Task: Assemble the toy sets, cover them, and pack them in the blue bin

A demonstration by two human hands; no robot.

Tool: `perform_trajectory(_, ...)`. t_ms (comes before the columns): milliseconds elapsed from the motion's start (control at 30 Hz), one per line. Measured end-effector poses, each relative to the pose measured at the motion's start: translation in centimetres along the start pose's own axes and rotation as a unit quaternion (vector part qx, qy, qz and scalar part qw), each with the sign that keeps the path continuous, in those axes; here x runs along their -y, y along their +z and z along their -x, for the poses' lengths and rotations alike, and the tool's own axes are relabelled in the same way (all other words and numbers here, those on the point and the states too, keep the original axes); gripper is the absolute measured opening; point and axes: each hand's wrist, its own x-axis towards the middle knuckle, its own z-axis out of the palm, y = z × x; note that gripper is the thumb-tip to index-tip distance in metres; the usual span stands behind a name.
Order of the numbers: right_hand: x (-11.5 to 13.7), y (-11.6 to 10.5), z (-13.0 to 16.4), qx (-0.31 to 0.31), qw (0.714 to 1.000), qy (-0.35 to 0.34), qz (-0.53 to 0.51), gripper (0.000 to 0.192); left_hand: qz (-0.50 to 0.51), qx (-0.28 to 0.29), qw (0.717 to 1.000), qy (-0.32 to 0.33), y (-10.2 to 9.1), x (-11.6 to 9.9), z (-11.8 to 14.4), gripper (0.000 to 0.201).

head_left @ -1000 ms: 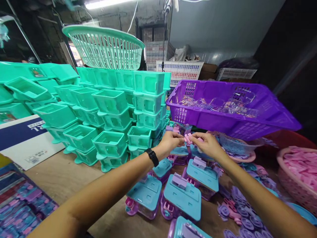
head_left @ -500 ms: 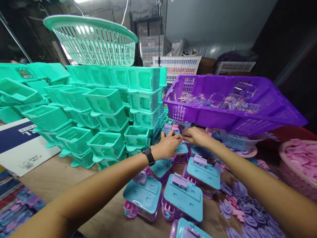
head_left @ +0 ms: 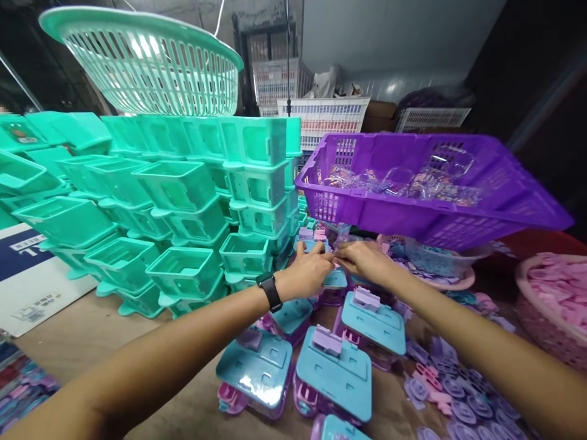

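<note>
Three blue-lidded boxes are set out nearest on the tabletop (head_left: 183, 342), and on each lid a lilac piece (head_left: 328, 341) is seated: the left box (head_left: 257, 373), the middle box (head_left: 337, 385) and the right box (head_left: 376, 324). By that sign, fitting appears well advanced on these, though whether they are finished cannot be told. Work seems to be centred on the far box (head_left: 337, 279), whose lid is partly covered by the hands; loose lilac parts (head_left: 463, 410) and a pink basket (head_left: 523, 284) of pink parts (head_left: 557, 284) are left unused at the right.

The left forearm is stretched in from the lower left (a dark watch (head_left: 269, 290) is worn at the wrist), and the left hand (head_left: 306, 272) is held palm down with fingers curled. The right hand (head_left: 364, 260) is brought in from the right, its fingers bent and pointed leftward. The fingertips are nearly joined above the far box; whether anything is gripped by either hand cannot be told, since the space between is hidden
</note>
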Motion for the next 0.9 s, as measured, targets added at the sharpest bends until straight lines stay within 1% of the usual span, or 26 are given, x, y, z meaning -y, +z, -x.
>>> perform_trajectory(67,0.4,0.1,0.1,-0.009,1.000,0.020,-0.011,0.028,0.006,-0.003,1.000,0.008,0.1,-0.2,0.2,0.038)
perform_trajectory(167,0.7,-0.6,-0.1,-0.027,0.997,0.048,-0.046,0.025,0.023,-0.010,1.000,0.009,-0.3,-0.2,0.5,0.038)
perform_trajectory(200,0.8,-0.9,-0.1,-0.039,0.996,0.059,-0.063,0.029,0.033,-0.016,0.999,0.006,-0.5,-0.2,0.5,0.038)
perform_trajectory(300,1.1,-2.3,0.6,-0.095,0.981,0.099,-0.135,0.051,0.088,-0.049,0.995,-0.018,-1.2,-0.5,0.1,0.034)
perform_trajectory(367,1.5,-3.0,1.7,-0.131,0.964,0.125,-0.194,0.066,0.148,-0.084,0.985,-0.034,-1.6,-1.2,-0.3,0.030)
perform_trajectory(433,2.2,-3.4,3.0,-0.150,0.946,0.145,-0.249,0.075,0.215,-0.113,0.970,-0.032,-1.7,-2.4,-0.6,0.035)
perform_trajectory(467,2.5,-3.5,3.6,-0.157,0.937,0.154,-0.271,0.078,0.286,-0.122,0.950,-0.029,-1.6,-3.1,-0.7,0.037)
perform_trajectory(500,2.7,-3.5,4.2,-0.163,0.929,0.161,-0.290,0.081,0.377,-0.127,0.917,-0.027,-1.5,-3.7,-0.8,0.037)
perform_trajectory(533,2.9,-3.5,4.7,-0.170,0.922,0.167,-0.306,0.084,0.472,-0.128,0.872,-0.028,-1.4,-4.4,-0.8,0.033)
perform_trajectory(567,3.1,-3.5,5.2,-0.178,0.914,0.172,-0.321,0.085,0.558,-0.126,0.820,-0.032,-1.3,-4.9,-0.8,0.027)
perform_trajectory(600,3.1,-3.5,5.6,-0.184,0.908,0.175,-0.334,0.085,0.624,-0.123,0.770,-0.037,-1.1,-5.4,-0.9,0.019)
perform_trajectory(633,3.1,-3.5,6.0,-0.191,0.902,0.177,-0.344,0.085,0.665,-0.120,0.736,-0.043,-1.0,-5.7,-0.9,0.012)
perform_trajectory(733,2.7,-3.4,7.4,-0.218,0.889,0.195,-0.352,0.081,0.697,-0.124,0.704,-0.066,-0.7,-6.4,-1.5,0.007)
perform_trajectory(833,2.5,-3.1,8.9,-0.256,0.877,0.240,-0.329,0.071,0.726,-0.153,0.662,-0.106,-0.5,-7.0,-2.6,0.008)
perform_trajectory(900,2.6,-2.7,9.8,-0.263,0.872,0.265,-0.317,0.067,0.743,-0.155,0.639,-0.122,-0.4,-7.4,-3.3,0.011)
